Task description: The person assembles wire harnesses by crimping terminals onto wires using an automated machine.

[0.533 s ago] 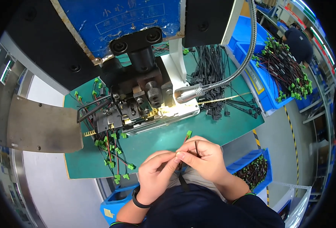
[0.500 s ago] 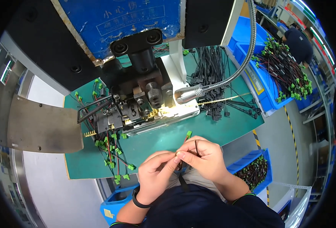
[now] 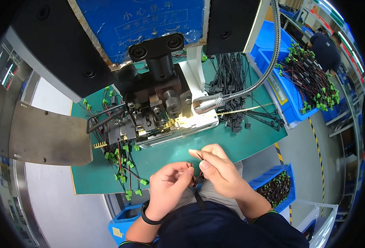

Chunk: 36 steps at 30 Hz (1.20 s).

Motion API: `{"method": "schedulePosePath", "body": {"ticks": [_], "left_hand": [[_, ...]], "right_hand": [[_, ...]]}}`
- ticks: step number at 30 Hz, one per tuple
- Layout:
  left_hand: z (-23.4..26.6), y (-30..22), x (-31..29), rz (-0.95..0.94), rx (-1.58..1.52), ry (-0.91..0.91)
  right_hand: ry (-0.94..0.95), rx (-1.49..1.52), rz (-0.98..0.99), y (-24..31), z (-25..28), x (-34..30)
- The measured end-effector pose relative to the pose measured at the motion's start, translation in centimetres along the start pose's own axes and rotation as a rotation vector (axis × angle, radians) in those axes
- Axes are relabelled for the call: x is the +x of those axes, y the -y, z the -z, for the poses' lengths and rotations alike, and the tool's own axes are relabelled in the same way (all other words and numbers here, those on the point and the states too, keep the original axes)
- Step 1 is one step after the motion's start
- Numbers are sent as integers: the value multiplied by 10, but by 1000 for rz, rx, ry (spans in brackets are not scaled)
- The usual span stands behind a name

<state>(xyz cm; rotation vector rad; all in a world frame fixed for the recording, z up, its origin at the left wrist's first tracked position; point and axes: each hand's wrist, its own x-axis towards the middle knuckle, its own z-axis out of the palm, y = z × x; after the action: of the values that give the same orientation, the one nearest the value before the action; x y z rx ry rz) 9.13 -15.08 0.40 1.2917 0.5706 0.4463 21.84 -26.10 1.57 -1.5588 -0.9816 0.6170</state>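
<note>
1. two hands grasping: left hand [image 3: 171, 182] pinches wire between thumb and forefinger, tips poking out above; right hand [image 3: 224, 175] has its thumb pressed to curled fingers, a thin dark strand showing past them.
2. thin wires [image 3: 195, 181] sit between both hands, in front of the person's lap, near the front edge of the green table [image 3: 166, 157]. exact count: can't tell, fingers cover most of it.
3. weight: next to nothing, i'd judge. it should be soft and springy, so a free end likely wanders unless held close.
4. insulation looks smooth; could roll or slip in a loose pinch. light firm pressure should do.
5. best hold: on the insulation, just behind the tip. tips are probably the fragile bit; don't squash or kink them.
6. green plugs [image 3: 118, 159] on wires lie left, by the press [image 3: 166, 89]. they look like stiff plastic, so likely an easier grip than bare wire.
7. black wires [image 3: 228, 74] heap behind the lamp [image 3: 207, 103]; probably tangle-prone, lift singly.
</note>
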Motion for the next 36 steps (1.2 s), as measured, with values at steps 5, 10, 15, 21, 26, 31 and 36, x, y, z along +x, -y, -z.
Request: {"method": "schedulePosePath", "body": {"ticks": [5, 10, 15, 21, 26, 31, 36], "left_hand": [[-1, -2, 1, 26, -112, 11], [0, -2, -1, -35, -206, 20], [0, -1, -1, -61, -167, -22], [0, -2, -1, -95, -130, -74], [1, 1, 1, -146, -132, -57], [3, 1, 1, -122, -91, -40], [-1, 0, 2, -115, -112, -37]], "right_hand": [[50, 287, -97, -21, -5, -11], [-88, 395, -98, -21, -14, -13], [-108, 479, -109, -18, -24, -18], [-55, 401, -83, -20, -20, -17], [-28, 436, -94, -23, -17, -14], [78, 508, -148, -24, -11, -6], [-31, 448, -113, -6, -7, 10]]}}
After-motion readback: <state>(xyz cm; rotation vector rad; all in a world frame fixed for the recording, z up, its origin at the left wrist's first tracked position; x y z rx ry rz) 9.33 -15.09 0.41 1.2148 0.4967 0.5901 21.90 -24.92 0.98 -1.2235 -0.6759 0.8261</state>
